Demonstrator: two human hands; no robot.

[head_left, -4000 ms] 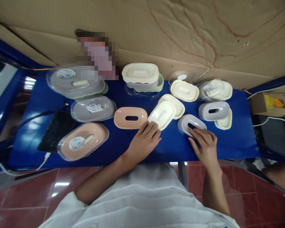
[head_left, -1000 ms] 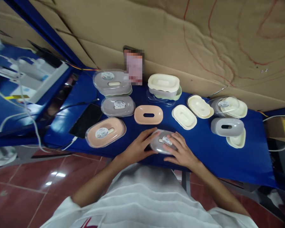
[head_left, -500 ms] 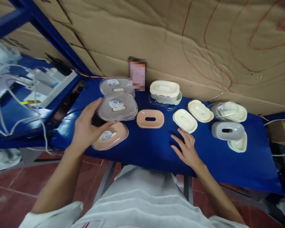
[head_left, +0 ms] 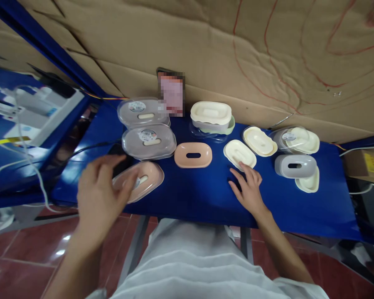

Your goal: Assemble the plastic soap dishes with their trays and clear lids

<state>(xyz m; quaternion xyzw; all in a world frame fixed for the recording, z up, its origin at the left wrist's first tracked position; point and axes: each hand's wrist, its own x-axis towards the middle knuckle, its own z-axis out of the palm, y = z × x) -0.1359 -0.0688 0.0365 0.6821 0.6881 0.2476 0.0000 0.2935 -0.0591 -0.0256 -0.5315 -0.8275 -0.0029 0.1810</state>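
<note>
My left hand (head_left: pixel 99 195) hovers at the left end of a clear-lidded peach soap box (head_left: pixel 151 176), its fingers curved apart and its thumb in front of the box's label. Whether the thumb touches the lid I cannot tell. Behind it lies a clear-lidded grey soap box (head_left: pixel 165 143). My right hand (head_left: pixel 249 189) is open with spread fingers, one fingertip at the near edge of a cream oval tray (head_left: pixel 237 151). Between the hands sits an uncovered peach shell (head_left: pixel 182 155) with a dark slot in its middle.
Another lidded grey box (head_left: pixel 156 109) and a phone-like screen (head_left: pixel 172 93) stand at the back. Cream trays (head_left: pixel 210 109) are stacked on other parts. To the right are a cream piece (head_left: pixel 252 137), a grey shell (head_left: pixel 308 166) and a clear lid (head_left: pixel 280 139). Cables (head_left: pixel 34 174) hang left.
My left hand has drawn back from the front grey box, toward me and over the peach box. My right fingertips now reach onto the cream tray. The view has shifted slightly.
</note>
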